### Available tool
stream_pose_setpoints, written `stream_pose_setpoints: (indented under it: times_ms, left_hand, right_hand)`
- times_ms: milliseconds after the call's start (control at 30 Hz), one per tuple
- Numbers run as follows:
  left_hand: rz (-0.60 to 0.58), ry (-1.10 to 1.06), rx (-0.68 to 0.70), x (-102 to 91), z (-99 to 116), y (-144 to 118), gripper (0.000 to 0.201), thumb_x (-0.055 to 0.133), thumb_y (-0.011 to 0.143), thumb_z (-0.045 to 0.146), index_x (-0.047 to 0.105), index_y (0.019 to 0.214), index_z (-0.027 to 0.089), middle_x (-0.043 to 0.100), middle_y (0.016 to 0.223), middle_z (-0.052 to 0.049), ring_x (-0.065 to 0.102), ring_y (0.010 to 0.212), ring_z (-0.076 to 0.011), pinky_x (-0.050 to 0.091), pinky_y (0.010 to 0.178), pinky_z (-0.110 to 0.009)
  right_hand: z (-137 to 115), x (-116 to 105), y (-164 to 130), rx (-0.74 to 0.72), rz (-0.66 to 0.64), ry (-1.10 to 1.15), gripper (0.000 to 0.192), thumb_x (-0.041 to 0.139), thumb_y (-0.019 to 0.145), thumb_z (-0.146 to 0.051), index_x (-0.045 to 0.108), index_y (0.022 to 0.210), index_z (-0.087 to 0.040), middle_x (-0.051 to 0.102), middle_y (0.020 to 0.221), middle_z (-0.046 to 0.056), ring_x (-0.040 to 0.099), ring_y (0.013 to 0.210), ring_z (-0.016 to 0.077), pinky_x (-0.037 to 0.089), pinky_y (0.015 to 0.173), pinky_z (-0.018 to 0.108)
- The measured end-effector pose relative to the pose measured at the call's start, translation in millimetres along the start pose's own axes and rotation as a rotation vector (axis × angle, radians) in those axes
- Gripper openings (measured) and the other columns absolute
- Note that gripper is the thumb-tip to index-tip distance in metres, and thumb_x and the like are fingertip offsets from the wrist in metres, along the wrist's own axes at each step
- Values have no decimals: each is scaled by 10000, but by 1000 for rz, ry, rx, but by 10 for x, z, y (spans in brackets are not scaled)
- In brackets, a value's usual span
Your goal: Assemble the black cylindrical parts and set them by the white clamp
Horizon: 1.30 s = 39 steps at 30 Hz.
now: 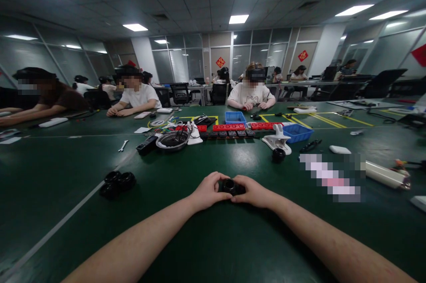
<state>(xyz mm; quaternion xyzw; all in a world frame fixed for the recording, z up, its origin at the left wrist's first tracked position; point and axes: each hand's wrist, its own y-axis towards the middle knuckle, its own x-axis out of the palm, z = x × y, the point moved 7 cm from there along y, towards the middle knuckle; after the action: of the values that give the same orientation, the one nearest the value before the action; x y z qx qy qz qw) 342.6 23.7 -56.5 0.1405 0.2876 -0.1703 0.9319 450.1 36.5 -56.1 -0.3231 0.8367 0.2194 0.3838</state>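
Black and hollow, one part [229, 186] sits grasped between my left hand [209, 192] and right hand [254, 192], over the green table [173, 243]. Leftward on my feed lie similar black pieces [116, 184] (three, clustered).

Left hand [210, 190] and right hand [253, 192] curl inward, close together.

On the tbl [213, 247] one round part [229, 190] was betw. L hand [208, 192] and R hand [255, 191], w/ three more round parts [117, 183] to L, a wrench [123, 146] behind these, and a clip stand [277, 140] beside a bin [298, 135] back R.
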Motion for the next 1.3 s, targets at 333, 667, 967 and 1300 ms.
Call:
stream_pose_setpoints:
  times_ms: [333,667,967,1300]
  left_hand:
    - [-16,-11,15,-1,-13,13,396,655,629,344,525,964,178,409,742,33,357,505,-55,293,462,-168]
    - [-8,7,24,13,1,2,400,643,644,336,506,987,183,422,766,27,372,511,-58,316,465,-172]
    - [45,137,31,-30,46,-28,707,697,552,394,369,1157,230,438,982,-26,438,615,-105,405,553,-237]
    - [2,440,77,63,-24,27,390,608,629,468,544,870,168,529,822,-29,497,779,-201,394,675,-286]
  right_hand:
    - [4,4,14,13,5,27,250,649,627,-282,582,824,-144,548,762,14,490,696,154,362,597,240]
    - [-34,-16,-18,-44,-25,10,320,618,654,-344,572,905,-152,562,829,39,506,752,178,390,658,285]
    - [-38,-178,-87,45,203,83,518,556,712,-400,408,1155,-177,521,977,68,501,797,173,416,670,300]
    - [-350,-104,-102,-55,232,-173,439,603,679,-344,467,1075,-212,505,1007,63,465,922,209,378,786,351]
